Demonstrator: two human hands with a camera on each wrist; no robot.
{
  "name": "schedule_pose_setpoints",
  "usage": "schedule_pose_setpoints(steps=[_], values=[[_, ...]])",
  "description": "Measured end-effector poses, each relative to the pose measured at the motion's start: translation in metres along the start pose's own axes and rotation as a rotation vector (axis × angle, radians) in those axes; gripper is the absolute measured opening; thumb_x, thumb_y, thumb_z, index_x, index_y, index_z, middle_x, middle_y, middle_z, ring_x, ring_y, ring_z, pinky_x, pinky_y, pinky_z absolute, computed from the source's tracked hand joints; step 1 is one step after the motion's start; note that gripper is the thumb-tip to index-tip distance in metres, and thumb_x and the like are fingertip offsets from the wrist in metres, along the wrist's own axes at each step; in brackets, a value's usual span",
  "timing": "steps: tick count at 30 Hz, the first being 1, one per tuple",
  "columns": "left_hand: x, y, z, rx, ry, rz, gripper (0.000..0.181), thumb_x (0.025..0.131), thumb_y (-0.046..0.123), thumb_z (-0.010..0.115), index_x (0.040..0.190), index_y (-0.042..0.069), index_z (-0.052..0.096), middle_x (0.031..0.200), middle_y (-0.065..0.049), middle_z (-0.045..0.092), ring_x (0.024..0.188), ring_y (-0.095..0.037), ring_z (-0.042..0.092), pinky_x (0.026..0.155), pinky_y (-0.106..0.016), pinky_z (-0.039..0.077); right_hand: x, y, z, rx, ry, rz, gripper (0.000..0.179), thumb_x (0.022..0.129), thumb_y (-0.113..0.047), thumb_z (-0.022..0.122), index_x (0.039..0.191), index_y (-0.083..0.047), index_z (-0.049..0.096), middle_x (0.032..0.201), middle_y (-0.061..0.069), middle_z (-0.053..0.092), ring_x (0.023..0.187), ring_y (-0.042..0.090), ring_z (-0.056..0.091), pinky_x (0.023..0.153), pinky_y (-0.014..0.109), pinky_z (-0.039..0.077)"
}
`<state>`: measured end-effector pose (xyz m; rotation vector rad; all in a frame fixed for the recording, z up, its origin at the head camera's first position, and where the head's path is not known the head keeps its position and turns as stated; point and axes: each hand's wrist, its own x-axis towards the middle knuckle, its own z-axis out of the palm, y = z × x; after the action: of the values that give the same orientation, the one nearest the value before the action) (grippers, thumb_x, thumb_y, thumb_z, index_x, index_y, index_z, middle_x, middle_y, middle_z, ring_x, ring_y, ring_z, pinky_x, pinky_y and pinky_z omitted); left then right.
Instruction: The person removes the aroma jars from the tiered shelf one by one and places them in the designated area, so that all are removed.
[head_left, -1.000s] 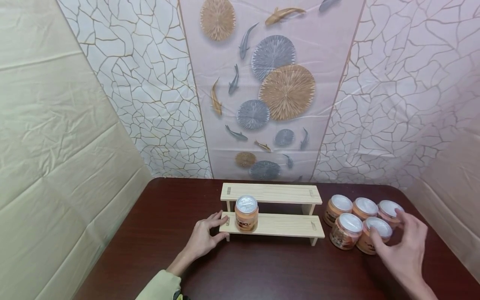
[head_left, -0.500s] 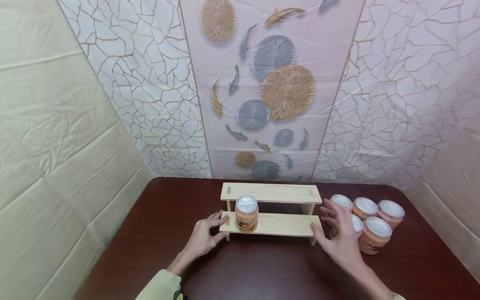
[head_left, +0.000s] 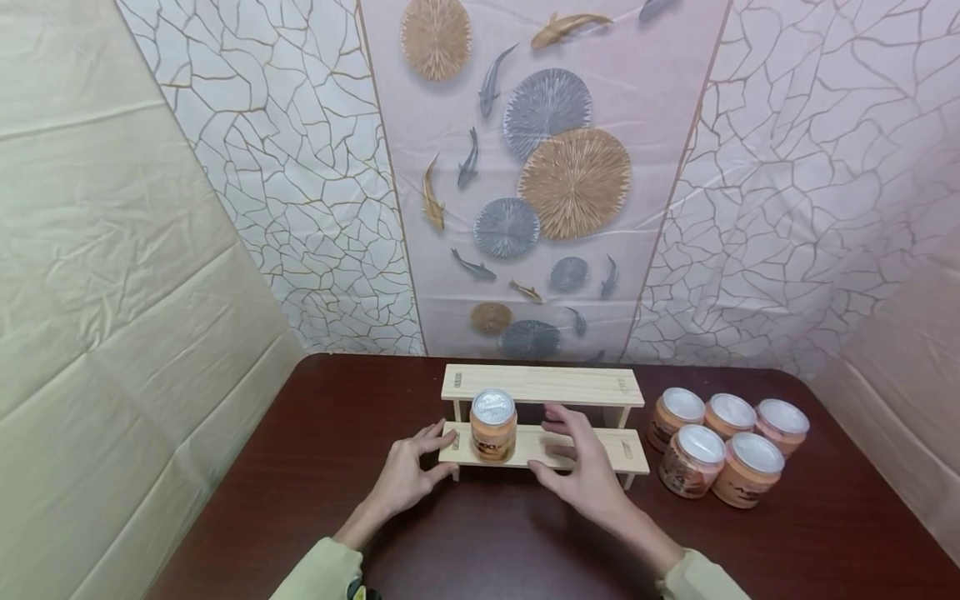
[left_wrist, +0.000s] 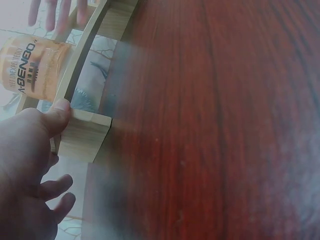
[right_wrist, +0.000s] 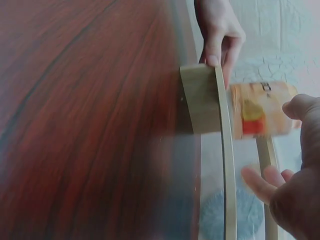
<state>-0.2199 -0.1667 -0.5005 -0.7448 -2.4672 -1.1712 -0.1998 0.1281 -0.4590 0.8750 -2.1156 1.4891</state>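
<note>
A two-step wooden shelf (head_left: 540,385) stands on the table. On the left part of its lower step sits an orange jar (head_left: 493,442) with a silver lid, upright. My left hand (head_left: 405,473) grips the left end of that step, thumb at the front edge, as the left wrist view also shows. Over the lower step, just right of the jar, my right hand (head_left: 588,467) holds nothing, its fingers spread. In the right wrist view, the right thumb (right_wrist: 300,107) appears close to the jar (right_wrist: 262,107); whether they touch I cannot tell.
Several similar jars with silver lids, among them a front one (head_left: 747,471), stand in a close group right of the shelf. Behind the dark red-brown table (head_left: 480,542) hangs a patterned cloth (head_left: 525,275). Pale cloth walls (head_left: 150,333) flank both sides.
My right hand has come left from the jar group, past the shelf's right end, to beside the jar on the lower step. My left hand and the jars have stayed in place.
</note>
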Motion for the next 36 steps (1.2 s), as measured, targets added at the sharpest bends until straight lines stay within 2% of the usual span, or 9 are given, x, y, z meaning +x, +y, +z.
schedule_pose_setpoints(steps=[3,7,14,20,28,36], values=[[0.000,0.000,0.000,0.002,0.006,0.003,0.047,0.081,0.010,0.085,0.124,0.000,0.070,0.136,-0.028,0.055,0.126,-0.046,0.051,0.095,-0.058,0.046,0.007,0.000,0.010,0.019,-0.014,0.017,0.082,0.072,0.012,0.083,0.143,0.001,0.045,0.127,0.022,0.051,0.113,0.043,0.058,0.080,0.046,0.057],[-0.001,-0.001,0.000,0.004,0.002,-0.002,0.047,0.081,0.011,0.085,0.124,0.000,0.070,0.136,-0.027,0.055,0.127,-0.044,0.051,0.095,-0.056,0.046,0.013,0.001,0.019,0.015,-0.020,0.042,0.081,0.072,0.009,0.085,0.142,0.005,0.044,0.126,0.027,0.051,0.115,0.044,0.058,0.082,0.048,0.056],[-0.001,-0.002,0.001,0.003,0.009,-0.009,0.046,0.081,0.011,0.084,0.124,0.001,0.070,0.136,-0.026,0.055,0.126,-0.045,0.052,0.095,-0.057,0.046,0.018,0.003,0.031,-0.009,-0.033,0.066,0.087,0.072,0.004,0.086,0.146,0.000,0.041,0.130,0.020,0.051,0.116,0.036,0.057,0.086,0.048,0.054],[-0.001,-0.003,0.002,-0.001,0.013,-0.003,0.046,0.082,0.011,0.084,0.124,0.001,0.070,0.135,-0.026,0.056,0.126,-0.045,0.052,0.095,-0.057,0.046,0.020,0.004,0.039,-0.012,-0.033,0.039,0.088,0.072,0.004,0.087,0.146,-0.002,0.041,0.130,0.018,0.051,0.114,0.034,0.058,0.088,0.046,0.054],[0.000,-0.002,0.002,0.001,0.011,0.008,0.046,0.081,0.011,0.084,0.124,0.000,0.070,0.135,-0.026,0.056,0.126,-0.045,0.052,0.095,-0.057,0.046,0.023,0.007,0.045,-0.135,0.005,-0.023,0.091,0.070,-0.007,0.091,0.146,-0.002,0.043,0.129,0.016,0.054,0.113,0.029,0.058,0.090,0.046,0.052],[-0.001,-0.003,0.003,0.009,0.022,0.009,0.045,0.081,0.010,0.085,0.123,0.000,0.071,0.134,-0.027,0.057,0.125,-0.045,0.053,0.094,-0.058,0.046,0.025,0.004,0.052,-0.057,0.010,0.037,0.088,0.072,-0.002,0.090,0.145,-0.003,0.042,0.127,0.016,0.051,0.113,0.030,0.057,0.081,0.039,0.057]])
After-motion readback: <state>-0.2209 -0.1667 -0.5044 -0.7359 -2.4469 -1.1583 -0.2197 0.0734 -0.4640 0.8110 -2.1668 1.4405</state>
